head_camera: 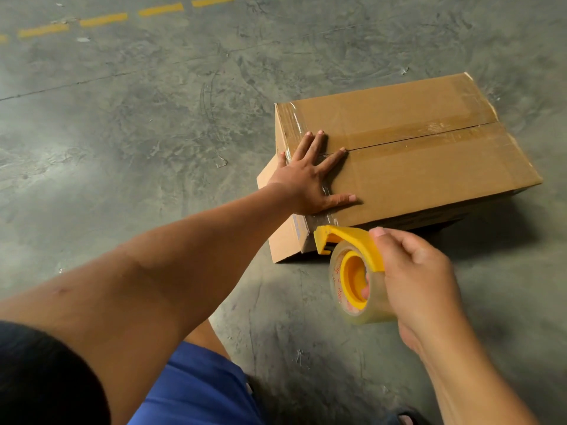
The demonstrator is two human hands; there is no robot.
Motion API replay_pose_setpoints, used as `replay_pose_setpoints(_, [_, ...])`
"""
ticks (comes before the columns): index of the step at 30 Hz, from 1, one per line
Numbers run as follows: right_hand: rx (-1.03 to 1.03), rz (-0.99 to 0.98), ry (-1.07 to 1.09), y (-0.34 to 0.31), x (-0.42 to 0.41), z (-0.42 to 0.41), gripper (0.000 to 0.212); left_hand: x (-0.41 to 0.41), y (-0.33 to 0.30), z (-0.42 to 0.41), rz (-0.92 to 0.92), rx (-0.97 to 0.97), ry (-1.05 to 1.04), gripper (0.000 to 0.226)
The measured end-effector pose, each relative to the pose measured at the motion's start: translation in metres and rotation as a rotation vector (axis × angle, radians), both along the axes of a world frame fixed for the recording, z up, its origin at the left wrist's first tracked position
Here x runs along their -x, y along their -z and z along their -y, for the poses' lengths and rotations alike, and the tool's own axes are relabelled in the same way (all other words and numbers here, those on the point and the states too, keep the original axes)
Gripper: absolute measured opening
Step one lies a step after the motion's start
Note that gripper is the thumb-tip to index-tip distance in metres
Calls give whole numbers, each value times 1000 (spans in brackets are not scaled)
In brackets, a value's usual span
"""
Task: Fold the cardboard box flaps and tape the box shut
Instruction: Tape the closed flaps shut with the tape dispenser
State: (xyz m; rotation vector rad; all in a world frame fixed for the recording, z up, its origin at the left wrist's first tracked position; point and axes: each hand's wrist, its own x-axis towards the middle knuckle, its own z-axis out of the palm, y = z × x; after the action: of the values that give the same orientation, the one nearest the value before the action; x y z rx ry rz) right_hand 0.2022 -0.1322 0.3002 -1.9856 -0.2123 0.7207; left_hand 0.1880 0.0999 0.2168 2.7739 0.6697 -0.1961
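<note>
Taping a closed cardboard box on a concrete floor, seen from the head camera

Nearest, the right hand (420, 280) curls its fingers and thumb round a yellow tape dispenser (346, 240) carrying a roll of clear tape (359, 289), the dispenser's front end touching the box's near corner. Beyond it, the left hand (310, 182) lies flat with fingers spread, pressing a strip of clear tape down onto the top of the cardboard box (429, 167) (flaps folded shut, centre seam still showing as a dark line). The box rests on the grey floor (153, 118); a dashed yellow line (104, 19) crosses the far floor
</note>
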Motion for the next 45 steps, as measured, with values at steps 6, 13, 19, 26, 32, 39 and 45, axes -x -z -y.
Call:
replay_pose_setpoints(6, [-72, -82, 102, 7, 7, 5, 25, -2, -1, -1, -18, 5, -3, 110])
replay_pose_setpoints(13, [-91, 52, 12, 14, 22, 12, 24, 2, -1, -5, 29, 22, -8, 106])
replay_pose_setpoints(19, [-134, 189, -74, 12, 39, 18, 22, 25, 12, -8, 343, 110, -64, 78])
replay_pose_setpoints(26, [-181, 175, -38, 26, 43, 27, 21, 37, 25, 0, 522, 147, -103, 52])
replay_pose_setpoints(32, [-201, 150, -87, 32, 31, 41, 25, 45, 31, 6, 509, 95, -12, 55])
replay_pose_setpoints(39, [-314, 111, -107, 35, 18, 43, 23, 94, 51, 22, 503, 47, 95, 65])
replay_pose_setpoints(45, [-331, 104, -88, 31, 15, 44, 29, 98, 54, 27, 401, 75, 100, 91])
